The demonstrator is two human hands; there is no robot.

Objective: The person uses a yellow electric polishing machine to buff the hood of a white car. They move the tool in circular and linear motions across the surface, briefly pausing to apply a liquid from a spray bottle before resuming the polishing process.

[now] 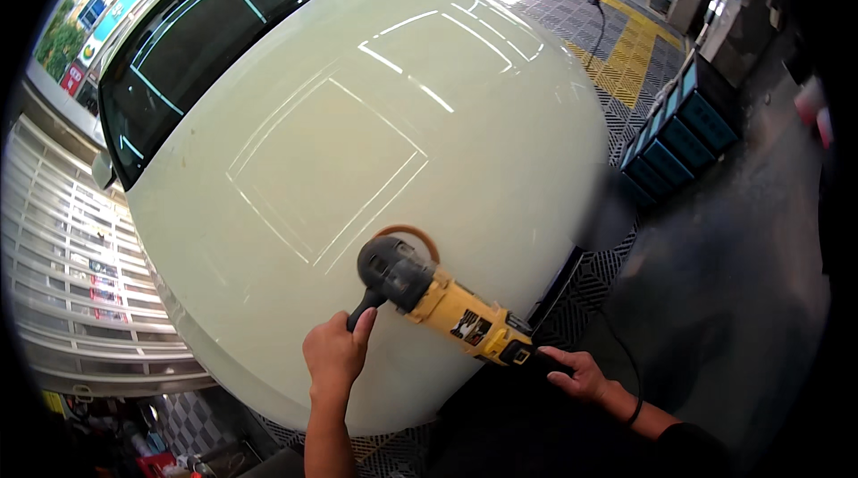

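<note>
A yellow and black car polisher (460, 313) rests with its orange-edged round pad (427, 239) against the cream-white car bonnet (500, 174). My left hand (334, 348) is closed round the black side handle (365, 304) by the machine's head. At the tool's rear end, my right hand (579, 374) holds the dark grip, which the hand and shadow partly hide. The pad lies mostly beneath the black head, so only its far rim shows. Bright reflections of ceiling lights form box-shaped lines on the paint.
The dark windscreen (201, 40) rises at the upper left. A black cord (626, 344) hangs near my right wrist. Dark boxes (684, 134) stand at the right beside grey and yellow floor grating (626, 58). A white slatted shutter (80, 272) is on the left, with clutter below it.
</note>
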